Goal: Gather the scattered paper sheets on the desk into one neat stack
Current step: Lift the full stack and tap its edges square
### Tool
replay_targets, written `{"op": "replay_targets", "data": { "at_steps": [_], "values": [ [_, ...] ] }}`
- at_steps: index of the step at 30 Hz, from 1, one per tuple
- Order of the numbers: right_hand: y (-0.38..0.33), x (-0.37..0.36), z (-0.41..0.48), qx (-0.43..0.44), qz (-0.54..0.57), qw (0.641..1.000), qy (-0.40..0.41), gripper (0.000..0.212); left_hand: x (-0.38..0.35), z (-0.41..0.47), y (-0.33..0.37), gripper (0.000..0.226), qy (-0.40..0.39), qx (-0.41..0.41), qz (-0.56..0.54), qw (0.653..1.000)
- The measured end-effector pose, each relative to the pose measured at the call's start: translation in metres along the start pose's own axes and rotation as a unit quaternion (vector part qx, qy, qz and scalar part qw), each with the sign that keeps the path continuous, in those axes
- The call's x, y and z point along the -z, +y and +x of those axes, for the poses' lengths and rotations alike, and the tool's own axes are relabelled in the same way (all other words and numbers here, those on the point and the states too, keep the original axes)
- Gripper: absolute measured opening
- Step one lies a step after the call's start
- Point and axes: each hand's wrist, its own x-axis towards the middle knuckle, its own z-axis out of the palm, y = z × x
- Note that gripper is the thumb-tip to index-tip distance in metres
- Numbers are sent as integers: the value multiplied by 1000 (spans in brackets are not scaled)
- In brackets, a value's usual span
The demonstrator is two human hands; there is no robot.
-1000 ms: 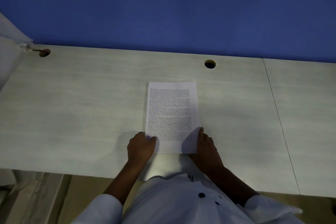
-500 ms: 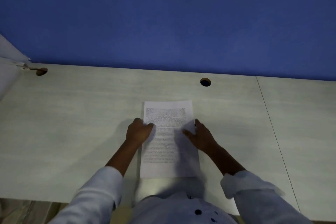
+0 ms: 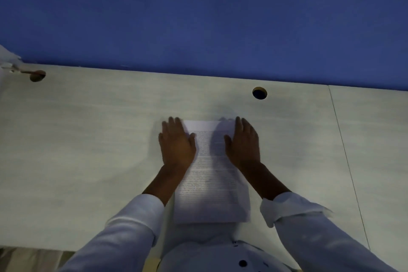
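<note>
A stack of white printed paper sheets (image 3: pixel 210 183) lies squared on the pale desk (image 3: pixel 88 150), its long side running away from me. My left hand (image 3: pixel 176 143) rests flat along the stack's upper left edge, fingers stretched out together. My right hand (image 3: pixel 244 143) lies flat along the upper right edge in the same way. Both palms face down and hold nothing. The hands hide the stack's far corners.
A round cable hole (image 3: pixel 259 93) sits just beyond the stack near the blue wall (image 3: pixel 198 17). Another cable hole (image 3: pixel 37 76) is at the far left with a cable end beside it. A seam (image 3: pixel 344 150) splits the desk on the right.
Both hands slid from the stack's near end up its sides to the far end, and the fingers flattened out. The stack stayed in place.
</note>
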Motion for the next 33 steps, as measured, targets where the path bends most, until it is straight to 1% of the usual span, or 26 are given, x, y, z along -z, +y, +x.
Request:
{"op": "replay_targets", "data": {
  "at_steps": [1,3,4,6,11,16,18,20,25,27,30,33],
  "values": [
    [-8,-6,0,54,-10,998,6,61,-6,0,1,66,5,-39,7,999],
    [-19,-23,2,120,-24,992,-37,57,-19,2,-1,66,-33,-77,28,996],
    [-21,-32,2,131,-34,988,-68,56,-27,2,-5,66,-54,-83,46,994],
    [-17,-47,3,145,-62,983,-92,56,-40,2,-15,69,-74,-88,74,991],
    [13,-55,13,182,-129,970,-102,65,-53,3,-25,66,-60,-99,73,991],
    [33,-42,35,132,-158,975,-82,67,-56,4,-27,66,-51,-103,66,991],
    [28,-44,28,116,-168,976,-78,68,-56,4,-27,66,-49,-103,64,991],
    [21,-49,9,110,-154,979,-79,69,-57,4,-27,67,-45,-103,63,992],
    [22,-62,-80,179,-119,973,-87,67,-56,2,-27,66,-54,-92,72,992],
    [28,-65,-104,186,-116,973,-79,66,-55,2,-26,65,-63,-86,72,992],
    [30,-64,-111,187,-112,974,-64,64,-55,-15,-24,65,-63,-74,65,993],
    [29,-63,-110,192,-96,975,-54,64,-57,-60,-32,65,-41,-98,54,993]
  ]
}}
